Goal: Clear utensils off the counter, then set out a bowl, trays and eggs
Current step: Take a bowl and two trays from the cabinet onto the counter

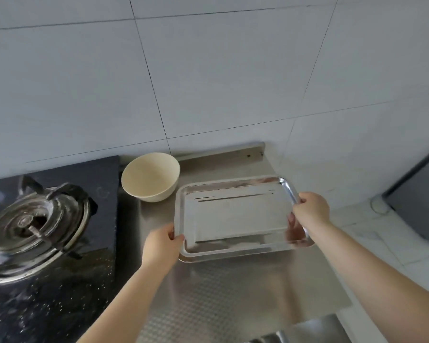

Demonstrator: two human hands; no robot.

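A shiny rectangular steel tray (235,216) lies over the steel counter (221,293), and a second rim seems to show beneath its front edge. My left hand (162,246) grips the tray's front left corner. My right hand (310,211) holds its right edge, thumb on the rim. A cream bowl (150,177), with nothing inside, stands on the counter just behind and left of the tray, near the wall. No eggs or utensils are in view.
A black gas hob with a steel burner (32,229) fills the left side. A tiled wall (208,82) rises behind the counter. At right, the floor holds a grey appliance (421,201). A sink edge (282,336) shows at the bottom.
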